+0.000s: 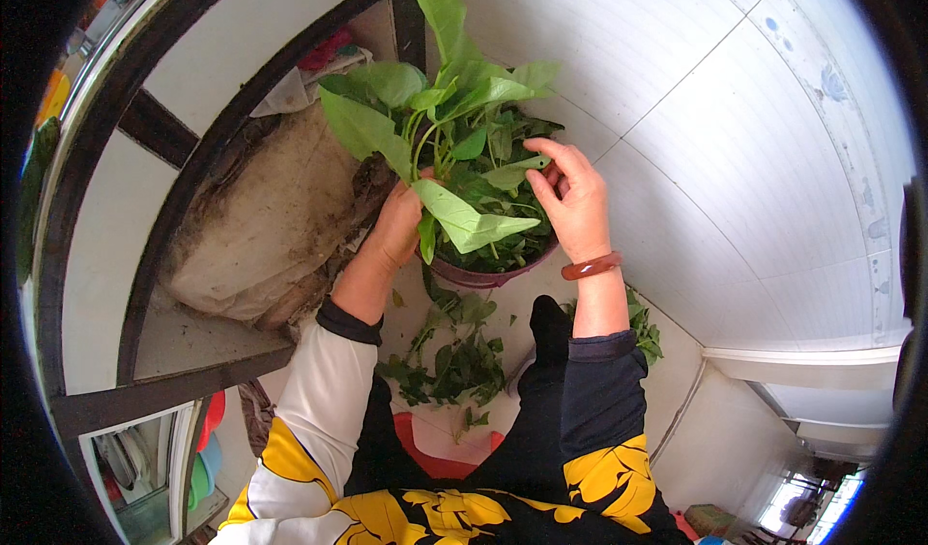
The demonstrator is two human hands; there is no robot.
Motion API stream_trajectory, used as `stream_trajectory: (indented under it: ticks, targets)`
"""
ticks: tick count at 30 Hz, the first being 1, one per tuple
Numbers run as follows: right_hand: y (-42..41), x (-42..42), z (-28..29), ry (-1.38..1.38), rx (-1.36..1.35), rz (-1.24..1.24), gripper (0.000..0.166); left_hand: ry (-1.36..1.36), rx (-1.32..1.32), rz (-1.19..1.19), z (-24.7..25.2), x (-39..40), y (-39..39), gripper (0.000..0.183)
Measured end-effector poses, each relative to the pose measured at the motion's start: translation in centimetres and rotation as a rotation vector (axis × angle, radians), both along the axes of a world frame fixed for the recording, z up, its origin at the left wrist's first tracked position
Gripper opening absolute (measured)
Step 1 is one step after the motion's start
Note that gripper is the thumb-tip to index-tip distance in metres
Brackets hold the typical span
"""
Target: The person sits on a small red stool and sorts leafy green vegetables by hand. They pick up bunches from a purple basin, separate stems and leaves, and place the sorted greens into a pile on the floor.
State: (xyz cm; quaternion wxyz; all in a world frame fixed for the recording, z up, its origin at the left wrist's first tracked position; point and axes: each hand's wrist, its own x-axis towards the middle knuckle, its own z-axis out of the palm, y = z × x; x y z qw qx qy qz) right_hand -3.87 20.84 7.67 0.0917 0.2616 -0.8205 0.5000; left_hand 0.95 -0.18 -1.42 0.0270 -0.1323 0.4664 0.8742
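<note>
My left hand (pixel 400 220) grips a bunch of leafy greens (pixel 435 103) by the stems, above a dark purplish-red basin or bucket (pixel 487 278). The leaves are broad and pointed, and the bunch fans up and outward. Some of its leaves hide part of my left fingers. More picked greens (pixel 500 251) fill the container below. To the right, my right hand (pixel 569 197) has its thumb and index finger apart, with a leaf tip (pixel 533 168) in the gap between them. A reddish-brown bangle (pixel 591 265) circles my right wrist.
Loose greens (pixel 457 360) lie on the floor between my legs, with others (pixel 644 327) beyond my right forearm. A dusty pale sack (pixel 261 219) sits inside the dark-framed cabinet (pixel 174 393) on the left. White wall tiles (pixel 696 146) rise on the right.
</note>
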Motion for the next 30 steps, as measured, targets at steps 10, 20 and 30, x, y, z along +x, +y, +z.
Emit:
stream_trajectory:
  ticks: [10,20,30]
  targets:
    - [-0.3,-0.6,-1.8,-0.177,-0.325,-0.164,0.012,-0.011,0.109,-0.032,3.5,1.2,1.7,0.039]
    - [1.4,-2.7,-3.8,-0.157,-0.050,-0.309,0.033,0.092,0.749,-0.264,2.9,1.1,0.7,0.037]
    - [-1.3,-0.5,-2.3,-0.065,-0.087,0.052,0.031,0.223,0.542,-0.320,3.6,0.7,1.1,0.032]
